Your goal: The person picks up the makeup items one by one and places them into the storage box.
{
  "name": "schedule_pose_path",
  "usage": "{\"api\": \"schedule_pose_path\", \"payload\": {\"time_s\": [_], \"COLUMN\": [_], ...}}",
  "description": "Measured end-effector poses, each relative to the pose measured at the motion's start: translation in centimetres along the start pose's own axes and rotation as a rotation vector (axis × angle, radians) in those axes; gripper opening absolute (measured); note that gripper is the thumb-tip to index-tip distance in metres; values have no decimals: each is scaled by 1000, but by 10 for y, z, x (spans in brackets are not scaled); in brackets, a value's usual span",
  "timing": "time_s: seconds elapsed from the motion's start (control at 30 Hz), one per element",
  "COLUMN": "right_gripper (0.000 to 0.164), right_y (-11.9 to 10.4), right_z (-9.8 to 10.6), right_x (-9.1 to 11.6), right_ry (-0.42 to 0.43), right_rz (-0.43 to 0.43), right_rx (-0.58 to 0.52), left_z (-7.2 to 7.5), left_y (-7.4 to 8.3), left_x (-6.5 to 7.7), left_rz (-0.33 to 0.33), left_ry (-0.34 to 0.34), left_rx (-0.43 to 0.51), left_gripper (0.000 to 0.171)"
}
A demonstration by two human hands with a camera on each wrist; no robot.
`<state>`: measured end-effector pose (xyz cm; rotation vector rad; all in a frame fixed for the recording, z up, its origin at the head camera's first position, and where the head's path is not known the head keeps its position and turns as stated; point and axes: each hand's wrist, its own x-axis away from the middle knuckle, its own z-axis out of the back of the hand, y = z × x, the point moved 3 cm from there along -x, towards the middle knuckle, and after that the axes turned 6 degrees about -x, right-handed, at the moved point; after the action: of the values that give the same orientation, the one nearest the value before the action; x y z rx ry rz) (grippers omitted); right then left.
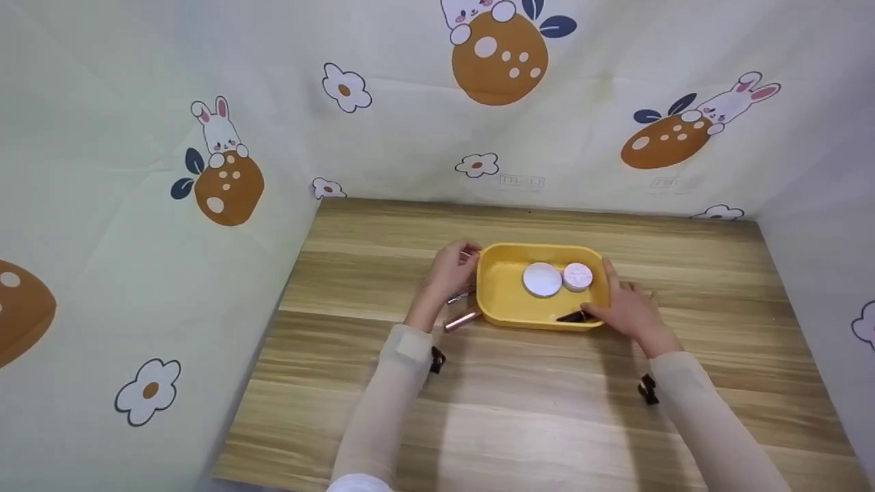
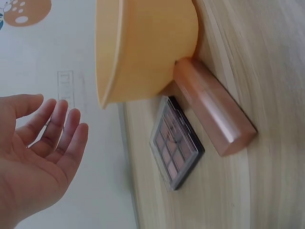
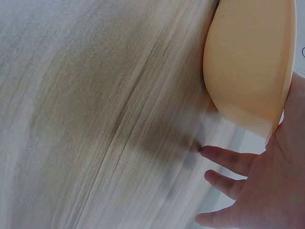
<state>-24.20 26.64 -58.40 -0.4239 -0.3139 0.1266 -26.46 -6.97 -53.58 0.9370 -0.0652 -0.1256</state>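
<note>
A yellow plastic basket [image 1: 506, 320] sits on the wooden table. Inside it are a round white compact [image 1: 542, 279], a smaller round pinkish-white case [image 1: 577, 277] and a dark slim item [image 1: 571, 317]. Beside the basket's left end is my left hand [image 1: 451, 270], its fingers relaxed and apart from the basket in the left wrist view. Below that hand lie an eyeshadow palette [image 2: 175, 145] and a rose-gold tube [image 2: 214, 107]. My right hand [image 1: 629, 307] rests against the basket's right end, thumb over the rim, several fingers spread outside; the thumb partly covers the dark item.
The table [image 1: 533, 424] meets a printed cloth wall [image 1: 410, 137] at the back, with more cloth at left and right. Black wrist mounts [image 1: 647, 389] hang from both sleeves.
</note>
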Motion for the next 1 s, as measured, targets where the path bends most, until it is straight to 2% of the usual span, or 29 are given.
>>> {"api": "schedule_pose_path", "payload": {"time_s": [0.17, 0.3, 0.37, 0.57, 0.73, 1.0], "right_gripper": [107, 108, 108, 107, 106, 106], "right_y": [-1, -2, -2, 1, 2, 1], "right_z": [3, 3, 2, 1, 1, 0], "right_x": [-2, -3, -3, -1, -1, -1], "right_ry": [0, 1, 5, 1, 7, 3], "right_rz": [0, 1, 3, -2, -2, -10], "right_rx": [2, 2, -2, -14, 1, 2], "left_z": [7, 9, 8, -3, -10, -21], "left_y": [-16, -31, -38, -52, -60, -69], "left_x": [-2, 2, 5, 11, 14, 17], "left_rz": [10, 51, 76, 94, 103, 136], "left_ry": [46, 54, 53, 24, -17, -65], "left_rx": [-28, -84, -142, -349, -428, -533], "left_gripper": [23, 24, 24, 32, 45, 58]}}
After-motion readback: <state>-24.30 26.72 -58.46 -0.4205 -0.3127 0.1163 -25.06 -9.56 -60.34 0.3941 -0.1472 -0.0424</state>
